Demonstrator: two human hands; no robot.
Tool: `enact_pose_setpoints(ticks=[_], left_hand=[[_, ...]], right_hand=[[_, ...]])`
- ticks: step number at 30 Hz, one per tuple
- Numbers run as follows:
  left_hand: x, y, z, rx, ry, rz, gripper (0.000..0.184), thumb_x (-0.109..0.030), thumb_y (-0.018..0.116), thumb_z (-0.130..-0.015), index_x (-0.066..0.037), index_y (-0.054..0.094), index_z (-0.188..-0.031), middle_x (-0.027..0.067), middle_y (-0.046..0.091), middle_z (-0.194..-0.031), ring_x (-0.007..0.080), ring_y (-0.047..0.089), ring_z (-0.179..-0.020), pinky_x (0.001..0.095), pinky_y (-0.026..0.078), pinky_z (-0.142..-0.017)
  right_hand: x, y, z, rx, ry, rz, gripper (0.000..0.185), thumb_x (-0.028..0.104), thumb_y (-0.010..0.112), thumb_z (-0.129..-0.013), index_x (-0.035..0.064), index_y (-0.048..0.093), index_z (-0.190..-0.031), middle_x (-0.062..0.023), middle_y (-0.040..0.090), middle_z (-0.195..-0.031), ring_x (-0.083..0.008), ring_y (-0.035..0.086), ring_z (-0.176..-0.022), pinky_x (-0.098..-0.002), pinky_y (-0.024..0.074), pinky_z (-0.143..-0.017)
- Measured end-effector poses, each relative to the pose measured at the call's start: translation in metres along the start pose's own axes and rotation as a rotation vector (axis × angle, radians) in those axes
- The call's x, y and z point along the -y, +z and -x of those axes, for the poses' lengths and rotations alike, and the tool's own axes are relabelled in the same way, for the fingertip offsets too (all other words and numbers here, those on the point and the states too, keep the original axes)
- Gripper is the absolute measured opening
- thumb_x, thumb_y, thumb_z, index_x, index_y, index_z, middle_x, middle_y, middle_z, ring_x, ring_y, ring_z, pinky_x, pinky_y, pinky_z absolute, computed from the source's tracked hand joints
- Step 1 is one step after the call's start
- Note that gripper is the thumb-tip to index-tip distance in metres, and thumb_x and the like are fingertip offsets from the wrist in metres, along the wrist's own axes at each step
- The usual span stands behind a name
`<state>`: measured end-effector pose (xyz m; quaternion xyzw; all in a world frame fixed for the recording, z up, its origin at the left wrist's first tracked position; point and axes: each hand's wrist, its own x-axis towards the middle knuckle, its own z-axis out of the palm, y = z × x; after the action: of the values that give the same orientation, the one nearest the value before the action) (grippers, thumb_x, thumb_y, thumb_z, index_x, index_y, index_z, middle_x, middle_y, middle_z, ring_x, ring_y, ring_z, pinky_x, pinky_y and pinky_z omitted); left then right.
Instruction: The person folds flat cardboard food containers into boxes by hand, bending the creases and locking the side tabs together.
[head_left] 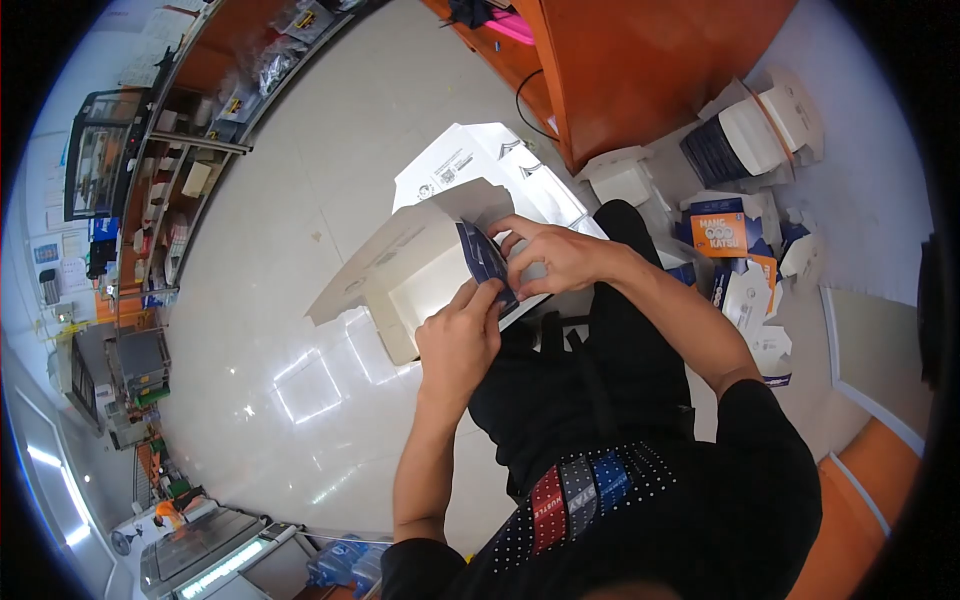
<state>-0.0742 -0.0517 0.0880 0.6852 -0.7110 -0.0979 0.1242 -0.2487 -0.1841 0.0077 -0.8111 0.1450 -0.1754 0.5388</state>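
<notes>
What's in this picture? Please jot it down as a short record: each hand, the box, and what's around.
Left hand: pinching a dark blue cardboard flap
Right hand: fingers against the same flap; whether its grip is closed is unclear
Box: open cardboard box with white inside, a wide flap folded outward
Beyond the box: white cardboard with black print
Person's right: pile of blue, white and orange cardboard boxes, near an orange-brown cabinet
Floor: pale, glossy tiles

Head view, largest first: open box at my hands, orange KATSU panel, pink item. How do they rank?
1. open box
2. orange KATSU panel
3. pink item
Apparent size only; the distances differ.
</notes>
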Motion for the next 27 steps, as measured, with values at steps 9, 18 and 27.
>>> enact_pose_setpoints(ticks=[9,18,27], left_hand=[[-0.001,0.004,0.003,-0.026,-0.059,-0.024,0.016,-0.016,0.074,-0.089,-0.016,0.071,-0.104,0.0027,0.073,-0.095,0.0294,0.072,-0.073,0.0414,0.056,-0.063],[0.012,0.017,0.011,0.09,-0.041,-0.069,0.025,-0.014,0.072,-0.088,-0.016,0.066,-0.113,0.0072,0.075,-0.095,0.0336,0.072,-0.077,0.0453,0.056,-0.064],[0.015,0.002,0.02,0.137,-0.014,0.077,0.068,-0.011,0.068,-0.091,-0.004,0.037,-0.151,0.0177,0.073,-0.105,0.0378,0.071,-0.09,0.047,0.056,-0.079]], right_hand=[[-0.002,-0.002,-0.003,0.032,-0.043,0.028,0.007,0.01,0.082,-0.078,0.0096,0.076,-0.081,-0.0156,0.046,-0.146,-0.0279,0.059,-0.122,-0.0387,0.0474,-0.106],[-0.002,0.004,-0.009,0.086,-0.006,0.06,0.005,0.01,0.081,-0.079,0.0098,0.077,-0.081,-0.0166,0.043,-0.149,-0.0304,0.057,-0.126,-0.0388,0.0473,-0.106],[0.013,0.03,-0.007,-0.273,0.146,0.088,0.027,0.027,0.074,-0.091,0.0004,0.073,-0.088,-0.0198,0.065,-0.129,-0.0353,0.068,-0.109,-0.0386,0.0518,-0.096]])
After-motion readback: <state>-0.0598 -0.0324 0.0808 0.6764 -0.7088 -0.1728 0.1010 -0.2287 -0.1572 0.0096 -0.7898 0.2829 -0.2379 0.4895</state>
